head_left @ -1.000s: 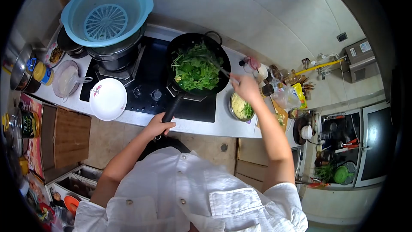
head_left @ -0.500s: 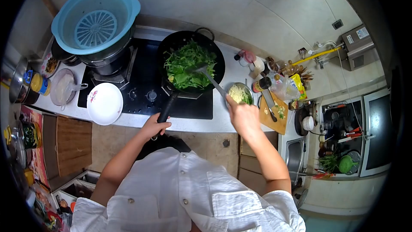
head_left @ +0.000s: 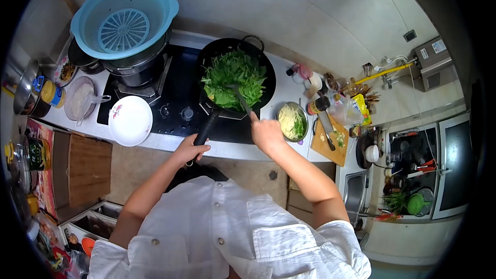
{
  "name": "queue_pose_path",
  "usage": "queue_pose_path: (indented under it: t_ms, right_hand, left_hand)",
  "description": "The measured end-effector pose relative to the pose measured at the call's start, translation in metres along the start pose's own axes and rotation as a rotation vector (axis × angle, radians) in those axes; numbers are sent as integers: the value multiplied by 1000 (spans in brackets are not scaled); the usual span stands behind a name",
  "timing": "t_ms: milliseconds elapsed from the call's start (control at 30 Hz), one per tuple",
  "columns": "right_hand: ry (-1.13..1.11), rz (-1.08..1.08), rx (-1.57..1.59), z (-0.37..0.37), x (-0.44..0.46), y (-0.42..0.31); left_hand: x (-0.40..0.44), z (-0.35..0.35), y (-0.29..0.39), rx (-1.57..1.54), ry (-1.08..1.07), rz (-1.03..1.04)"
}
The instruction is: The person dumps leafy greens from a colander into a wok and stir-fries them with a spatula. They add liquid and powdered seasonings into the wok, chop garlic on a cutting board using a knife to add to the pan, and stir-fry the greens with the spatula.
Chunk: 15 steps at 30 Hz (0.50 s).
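Bright leafy greens (head_left: 227, 67) heap in the black wok (head_left: 270, 76), hiding its bottom; left grip (head_left: 190, 151) clasps the handle (head_left: 207, 127), right grip (head_left: 267, 135) the spatula (head_left: 243, 100).

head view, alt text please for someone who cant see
A person's left hand grips the handle of a black wok of leafy greens on a stovetop; the right hand holds a spatula on them. A white dish sits left of the wok, a bowl of pale shreds and green bits right.
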State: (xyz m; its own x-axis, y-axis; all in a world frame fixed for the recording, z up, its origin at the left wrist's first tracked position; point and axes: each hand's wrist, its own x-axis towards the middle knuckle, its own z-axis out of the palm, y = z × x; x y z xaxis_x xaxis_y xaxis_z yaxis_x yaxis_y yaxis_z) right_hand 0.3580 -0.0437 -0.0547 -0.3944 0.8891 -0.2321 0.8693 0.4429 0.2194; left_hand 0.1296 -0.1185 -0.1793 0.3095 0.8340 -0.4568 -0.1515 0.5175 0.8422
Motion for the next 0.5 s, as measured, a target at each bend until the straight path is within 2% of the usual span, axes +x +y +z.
queue_pose_path:
  t_ms: [133,233,333,400,500]
  right_hand:
    - [53,20,-100,11,43,24]
    - [-1,3,-103,6,12,32]
    - [-79,-48,-67,-15,-17,6]
    - [-66,-58,-36,-10,-2,-4]
    - [79,32,-43,9,39,7]
  left_hand:
    - [-1,0,0,28,10,3]
    - [1,-1,-3,22,9,-2]
    - [1,-2,-3,10,7,5]
    - [1,-3,-3,7,-7,7]
    - [2,-2,-3,29,-2,19]
